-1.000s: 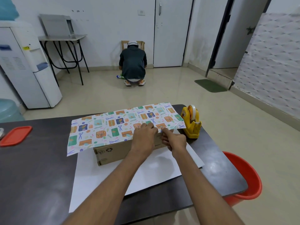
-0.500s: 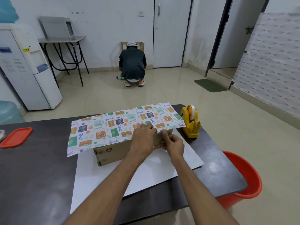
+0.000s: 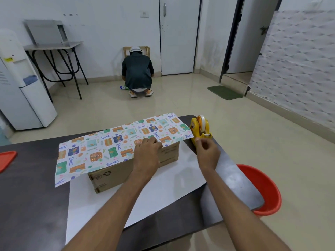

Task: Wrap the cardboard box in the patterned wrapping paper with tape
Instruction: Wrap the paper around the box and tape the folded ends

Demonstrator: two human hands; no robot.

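A cardboard box [image 3: 116, 173] lies on a white sheet, the plain side of the wrapping paper [image 3: 163, 194], on the dark table. The patterned flap of the paper [image 3: 101, 149] is folded over the box top. My left hand [image 3: 146, 156] holds the flap's near edge against the box's front top edge, fingers curled. To the right of the box, my right hand [image 3: 207, 153] is at the yellow tape dispenser [image 3: 199, 129]. Its thumb and forefinger pinch at the tape end by the cutter.
The dark table [image 3: 30, 205] ends close on the right, with a red bucket [image 3: 262, 189] on the floor beside it. A red lid [image 3: 6, 160] lies at the table's left edge. A person crouches on the floor far behind, and a water dispenser [image 3: 21, 84] stands at left.
My right hand has left the box's front edge and moved right to the tape dispenser. My left hand stays on the paper flap at the box.
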